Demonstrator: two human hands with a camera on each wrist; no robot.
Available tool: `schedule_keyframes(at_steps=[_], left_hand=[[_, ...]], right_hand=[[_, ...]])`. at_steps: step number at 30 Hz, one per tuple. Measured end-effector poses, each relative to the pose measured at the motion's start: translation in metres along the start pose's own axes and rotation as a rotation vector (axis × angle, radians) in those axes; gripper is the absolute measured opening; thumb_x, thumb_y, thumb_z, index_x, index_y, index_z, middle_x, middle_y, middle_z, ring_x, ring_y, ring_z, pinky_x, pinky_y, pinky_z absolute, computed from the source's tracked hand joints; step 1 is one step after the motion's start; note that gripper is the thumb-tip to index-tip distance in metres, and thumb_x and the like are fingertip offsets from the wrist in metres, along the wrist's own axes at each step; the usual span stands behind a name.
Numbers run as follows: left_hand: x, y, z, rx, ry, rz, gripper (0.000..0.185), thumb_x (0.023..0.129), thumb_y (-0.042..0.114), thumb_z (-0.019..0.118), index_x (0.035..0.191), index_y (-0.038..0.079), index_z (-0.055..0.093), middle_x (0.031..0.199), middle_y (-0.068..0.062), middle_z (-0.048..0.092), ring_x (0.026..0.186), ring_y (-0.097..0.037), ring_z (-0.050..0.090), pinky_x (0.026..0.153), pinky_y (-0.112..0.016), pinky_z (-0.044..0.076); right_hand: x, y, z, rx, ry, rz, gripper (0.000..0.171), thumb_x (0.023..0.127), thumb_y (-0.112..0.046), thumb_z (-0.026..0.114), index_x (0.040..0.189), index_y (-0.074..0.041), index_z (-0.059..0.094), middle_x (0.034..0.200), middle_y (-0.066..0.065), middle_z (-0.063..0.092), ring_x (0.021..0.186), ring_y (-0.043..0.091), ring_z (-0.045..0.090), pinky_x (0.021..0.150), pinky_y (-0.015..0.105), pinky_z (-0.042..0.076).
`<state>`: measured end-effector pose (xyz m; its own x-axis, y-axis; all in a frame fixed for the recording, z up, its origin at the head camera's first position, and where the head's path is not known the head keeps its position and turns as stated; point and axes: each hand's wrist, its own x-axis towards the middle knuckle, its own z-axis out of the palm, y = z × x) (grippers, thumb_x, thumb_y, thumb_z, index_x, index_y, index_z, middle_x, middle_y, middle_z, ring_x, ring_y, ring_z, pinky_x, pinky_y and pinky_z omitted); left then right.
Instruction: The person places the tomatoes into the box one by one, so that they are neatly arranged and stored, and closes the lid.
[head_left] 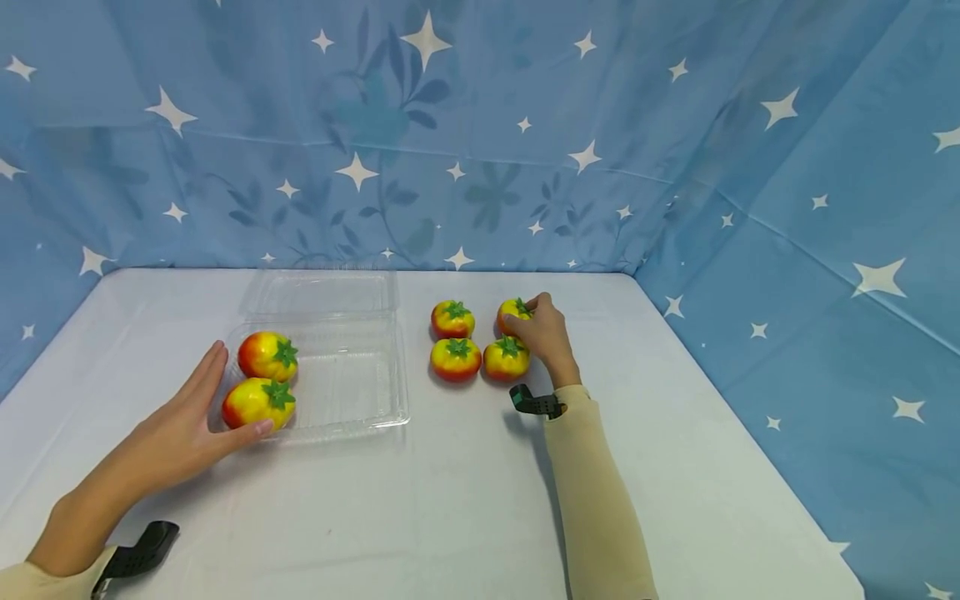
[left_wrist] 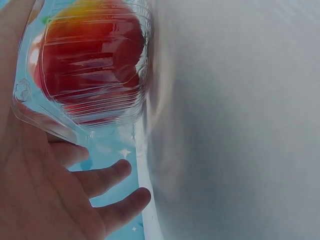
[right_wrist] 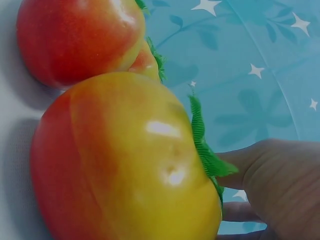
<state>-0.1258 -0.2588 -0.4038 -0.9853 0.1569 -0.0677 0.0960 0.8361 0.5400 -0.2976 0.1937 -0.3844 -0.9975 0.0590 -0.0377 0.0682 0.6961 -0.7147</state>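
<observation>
Right hand curled on far-right tomato, three others crowded at nine o'clock; left hand flat against clear tray.

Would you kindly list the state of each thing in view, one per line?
Clear clamshell container: open, lid laid flat behind, two tomatoes inside.
Tomatoes in container: side by side at the left end, stems to the right.
Four tomatoes on table: loose, in a square cluster.
Left hand: fingers straight, resting against the container's left end.
Right hand: grip on the far right tomato.
</observation>
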Motion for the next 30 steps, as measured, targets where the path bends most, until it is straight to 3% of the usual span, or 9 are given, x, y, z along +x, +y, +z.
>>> schedule_keyframes(at_steps=[5,12,20,30], left_hand=[[0.0,0.0,-0.001,-0.011,-0.005,0.004,0.12,0.084,0.065,0.062,0.153,0.009,-0.018,0.161,-0.011,-0.021,0.146,-0.047,0.002,0.1,-0.076,0.021],[0.0,-0.001,-0.002,-0.024,0.002,0.014,0.119,0.085,0.064,0.062,0.153,0.01,-0.019,0.161,-0.009,-0.021,0.146,-0.046,0.001,0.1,-0.077,0.02],[0.001,0.002,0.002,-0.059,0.006,0.038,0.116,0.086,0.06,0.063,0.154,0.01,-0.017,0.161,-0.012,-0.019,0.146,-0.046,0.002,0.103,-0.075,0.019],[-0.001,0.001,0.001,-0.055,0.005,0.034,0.115,0.087,0.059,0.063,0.153,0.008,-0.017,0.161,-0.014,-0.019,0.146,-0.046,-0.001,0.103,-0.075,0.018]], right_hand=[[0.002,0.002,0.0,0.004,-0.003,0.002,0.056,0.09,-0.035,0.066,0.128,-0.001,0.043,0.127,0.021,0.054,0.11,0.032,0.053,0.101,0.046,0.046],[0.007,-0.001,0.001,0.027,0.053,-0.12,0.059,0.09,-0.032,0.065,0.136,-0.002,0.042,0.134,0.02,0.051,0.117,0.033,0.051,0.103,0.047,0.045],[0.001,-0.009,-0.006,0.015,0.046,-0.176,0.07,0.088,-0.028,0.068,0.148,-0.011,0.039,0.132,0.021,0.045,0.116,0.035,0.049,0.104,0.049,0.044],[-0.007,-0.025,-0.006,0.092,-0.011,-0.314,0.063,0.091,-0.03,0.067,0.148,-0.022,0.041,0.129,0.017,0.041,0.11,0.032,0.048,0.091,0.045,0.051]])
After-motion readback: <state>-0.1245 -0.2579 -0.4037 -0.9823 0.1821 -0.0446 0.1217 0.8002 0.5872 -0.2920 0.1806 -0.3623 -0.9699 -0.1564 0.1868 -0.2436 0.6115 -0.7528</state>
